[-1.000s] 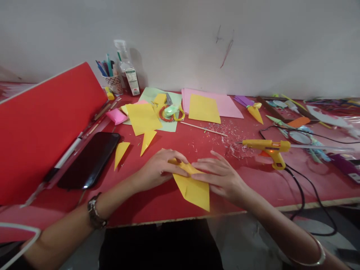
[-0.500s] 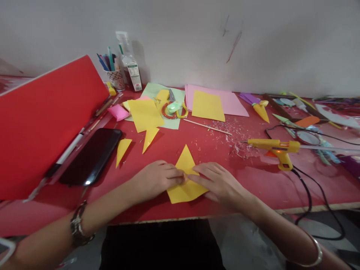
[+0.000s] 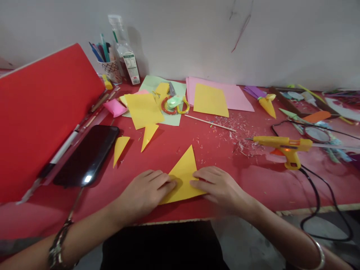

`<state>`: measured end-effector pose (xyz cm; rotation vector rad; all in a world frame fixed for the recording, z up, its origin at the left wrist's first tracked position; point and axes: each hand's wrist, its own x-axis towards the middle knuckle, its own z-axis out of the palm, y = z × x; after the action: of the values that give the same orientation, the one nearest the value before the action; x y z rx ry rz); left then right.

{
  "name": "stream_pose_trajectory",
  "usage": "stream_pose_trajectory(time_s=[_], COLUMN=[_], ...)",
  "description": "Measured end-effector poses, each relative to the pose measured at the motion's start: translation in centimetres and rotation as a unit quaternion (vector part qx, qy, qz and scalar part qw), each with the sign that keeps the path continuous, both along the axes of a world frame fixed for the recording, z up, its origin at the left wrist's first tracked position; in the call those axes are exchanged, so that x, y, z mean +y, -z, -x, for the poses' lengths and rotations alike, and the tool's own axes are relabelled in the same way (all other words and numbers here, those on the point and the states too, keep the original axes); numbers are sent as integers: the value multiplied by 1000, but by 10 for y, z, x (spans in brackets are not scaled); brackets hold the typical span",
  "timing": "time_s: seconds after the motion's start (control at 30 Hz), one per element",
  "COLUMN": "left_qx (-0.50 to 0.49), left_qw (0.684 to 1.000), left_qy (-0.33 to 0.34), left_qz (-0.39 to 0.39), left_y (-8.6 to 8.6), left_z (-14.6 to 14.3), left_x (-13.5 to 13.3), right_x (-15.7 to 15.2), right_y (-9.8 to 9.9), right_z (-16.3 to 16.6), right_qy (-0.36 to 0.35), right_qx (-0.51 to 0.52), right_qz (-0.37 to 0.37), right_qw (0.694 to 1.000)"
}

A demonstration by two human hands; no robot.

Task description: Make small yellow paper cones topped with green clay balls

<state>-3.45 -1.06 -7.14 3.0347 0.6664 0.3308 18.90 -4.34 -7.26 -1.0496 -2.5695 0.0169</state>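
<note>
A yellow paper triangle (image 3: 184,176) lies near the front edge of the red table, its tip pointing away from me. Along its left edge my left hand (image 3: 149,191) is closed on the paper, fingers bent and thumb on top. My right hand (image 3: 221,187) grips the right edge, with fingertips over the paper and the rest of the hand beyond it. Part of each side is hidden under my fingers. Farther back lie two small yellow paper cones (image 3: 120,148) (image 3: 149,135), rolled to points.
A yellow glue gun (image 3: 284,144) with a lit orange light lies at right, its black cord hanging over the edge. At left are a phone (image 3: 87,155) and a red board (image 3: 47,112). Scissors (image 3: 168,105), yellow sheets (image 3: 210,100), a stick (image 3: 209,122) and a bottle (image 3: 128,60) stand or lie behind.
The yellow paper now lies flatter and wider, as a slanted triangle. My left hand has moved left and toward me, and my hands are farther apart. The view has shifted slightly.
</note>
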Motion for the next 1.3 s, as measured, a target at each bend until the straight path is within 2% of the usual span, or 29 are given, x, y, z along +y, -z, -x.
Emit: stream_pose_trajectory(time_s=[0.1,0.23,0.37,0.67,0.73,0.83,0.97,1.07,1.3], left_qx=[-36,-82,-75,-50,-59,-63,-7,38,110], left_qw=[999,989,983,959,961,976,997,996,989], left_qy=[-23,-81,-127,-204,-209,-198,-56,-6,-16], left_qz=[21,89,112,188,169,68,-54,-79,-96], left_y=[3,9,10,9,12,14,8,2,-1], left_z=[0,-2,-3,-1,2,7,5,-3,-2], left_x=[1,3,3,4,2,0,-2,-4,-8], right_x=[4,9,14,12,12,13,15,16,14], right_y=[0,1,3,5,5,5,5,5,5], right_z=[1,3,4,7,8,11,13,13,13], right_qy=[5,12,37,105,113,120,118,120,128], right_qx=[32,85,111,94,86,75,65,61,52], right_qz=[35,96,141,159,160,157,156,158,168], right_qw=[999,992,983,977,977,977,979,978,976])
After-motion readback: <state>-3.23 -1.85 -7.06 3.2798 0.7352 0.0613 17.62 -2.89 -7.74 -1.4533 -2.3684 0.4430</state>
